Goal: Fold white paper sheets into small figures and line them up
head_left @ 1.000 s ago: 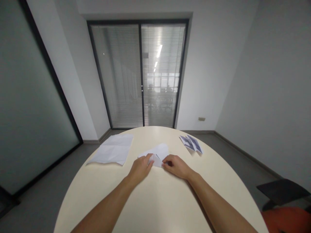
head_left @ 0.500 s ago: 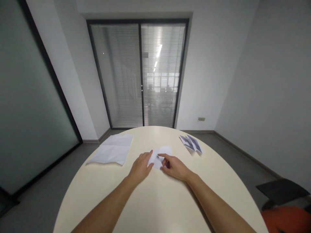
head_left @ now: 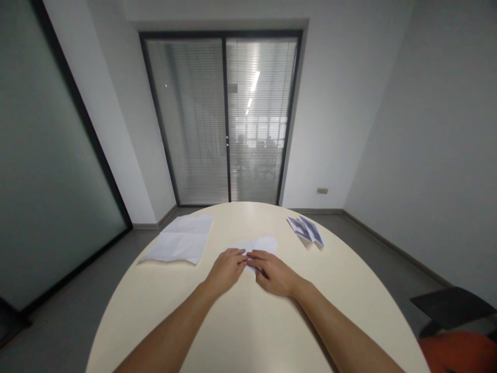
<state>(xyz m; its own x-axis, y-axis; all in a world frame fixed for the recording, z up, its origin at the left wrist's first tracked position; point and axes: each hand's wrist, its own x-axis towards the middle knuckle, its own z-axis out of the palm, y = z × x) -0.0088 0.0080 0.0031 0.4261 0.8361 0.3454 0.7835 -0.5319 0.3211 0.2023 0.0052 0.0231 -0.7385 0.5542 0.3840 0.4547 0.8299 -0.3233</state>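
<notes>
A small white sheet of paper (head_left: pixel 265 243) lies in front of me, partly hidden under my fingers. Its far edge shows beyond both hands. My left hand (head_left: pixel 228 270) holds the sheet's near left part, fingers together and pointing inward. From the other side, my right hand (head_left: pixel 275 272) grips the near right part, with its thumb below the fingers. The fingertips of both hands meet, or almost meet, over the paper. How the paper is bent beneath them is hidden.
A larger creased white sheet (head_left: pixel 180 238) lies at the table's left. Folded paper with a dark print (head_left: pixel 305 230) stands slightly raised at the right. The round cream table (head_left: pixel 248 336) has a curved edge. A black and orange chair (head_left: pixel 454 311) is at the lower right.
My right hand has moved slightly left and nearer to me, its fingers straightening over the paper. My left fingertips have come down closer to them. The paper's visible outline has shifted.
</notes>
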